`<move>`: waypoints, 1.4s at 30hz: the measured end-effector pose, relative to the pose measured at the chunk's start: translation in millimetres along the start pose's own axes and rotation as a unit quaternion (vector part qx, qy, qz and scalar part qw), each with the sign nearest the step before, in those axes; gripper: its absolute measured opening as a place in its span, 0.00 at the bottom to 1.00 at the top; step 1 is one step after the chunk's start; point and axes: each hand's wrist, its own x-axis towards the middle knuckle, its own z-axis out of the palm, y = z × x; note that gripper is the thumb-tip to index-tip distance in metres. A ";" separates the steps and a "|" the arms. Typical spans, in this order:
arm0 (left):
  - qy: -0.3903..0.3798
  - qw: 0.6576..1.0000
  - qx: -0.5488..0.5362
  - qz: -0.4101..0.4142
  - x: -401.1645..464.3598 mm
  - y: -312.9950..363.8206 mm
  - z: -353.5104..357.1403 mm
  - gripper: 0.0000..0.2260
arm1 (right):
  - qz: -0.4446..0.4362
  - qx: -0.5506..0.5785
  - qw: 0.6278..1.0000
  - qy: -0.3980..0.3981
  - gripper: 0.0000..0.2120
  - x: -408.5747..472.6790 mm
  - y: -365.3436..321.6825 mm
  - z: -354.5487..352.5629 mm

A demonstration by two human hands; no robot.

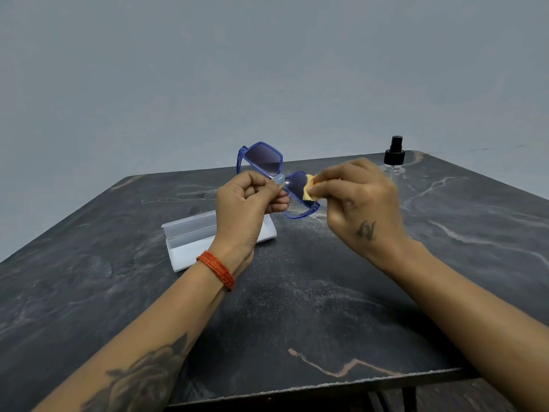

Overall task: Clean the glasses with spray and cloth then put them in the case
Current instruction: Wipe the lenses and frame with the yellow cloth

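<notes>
Blue-framed glasses [262, 158] with tinted lenses are held up above the table, tilted so one lens is high on the left and the other low on the right. My left hand [246, 206] pinches them at the bridge. My right hand [356, 197] presses a small yellow cloth [309, 189] against the lower right lens. An open white case [190, 239] lies on the table under my left hand, partly hidden by my wrist. A clear spray bottle [394, 157] with a black pump top stands upright at the far right, behind my right hand.
The dark marble-patterned table [297, 307] has its front edge near the bottom of the view and its far edge behind the glasses. A plain grey wall rises behind it.
</notes>
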 end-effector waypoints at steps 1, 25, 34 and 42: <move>0.001 1.000 -0.002 -0.001 0.2 0.2 0.1 0.06 | 0.029 0.009 0.999 0.013 0.12 1.8 -0.5 -1.5; -0.001 1.000 0.005 0.003 -1.9 2.3 0.8 0.06 | 0.118 0.095 0.988 0.017 0.09 2.3 -9.9 -1.0; -0.009 1.000 0.007 0.006 -2.5 1.8 0.9 0.06 | 0.095 0.081 0.992 -0.026 0.09 -0.3 -16.1 -1.8; 0.001 1.000 0.005 -0.001 -0.8 1.9 0.7 0.07 | 0.080 0.095 0.992 -0.001 0.03 2.9 -13.7 -6.4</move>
